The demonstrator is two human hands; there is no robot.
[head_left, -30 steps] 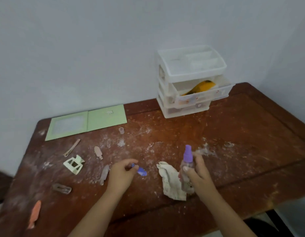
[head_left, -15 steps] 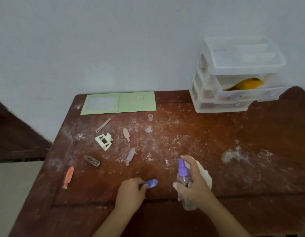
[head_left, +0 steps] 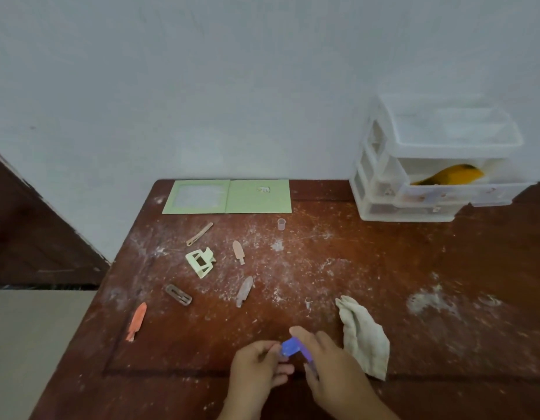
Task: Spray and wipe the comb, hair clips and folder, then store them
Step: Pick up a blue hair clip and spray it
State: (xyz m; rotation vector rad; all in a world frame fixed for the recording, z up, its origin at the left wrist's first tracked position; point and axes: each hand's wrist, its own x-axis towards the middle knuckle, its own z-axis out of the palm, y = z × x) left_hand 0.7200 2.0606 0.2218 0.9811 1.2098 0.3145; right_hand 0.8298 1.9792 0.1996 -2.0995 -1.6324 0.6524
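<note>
Blue clip point(head_left: 290, 347) pinched in my left hand point(head_left: 258, 369) above near table edge point(head_left: 202, 398); my right hand point(head_left: 332, 365) wraps spray bottle point(head_left: 308, 356). Clip looks light, stiff, probably slick once wet; hold by tail.

Seven hair clips point(head_left: 199, 262); one green folder point(head_left: 227, 196); one cloth point(head_left: 364, 336); one drawer unit point(head_left: 435, 159); one small cap point(head_left: 281, 224).

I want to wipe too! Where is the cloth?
The crumpled beige cloth lies on the dusty wooden table, near its front edge, just right of the right hand.
</note>
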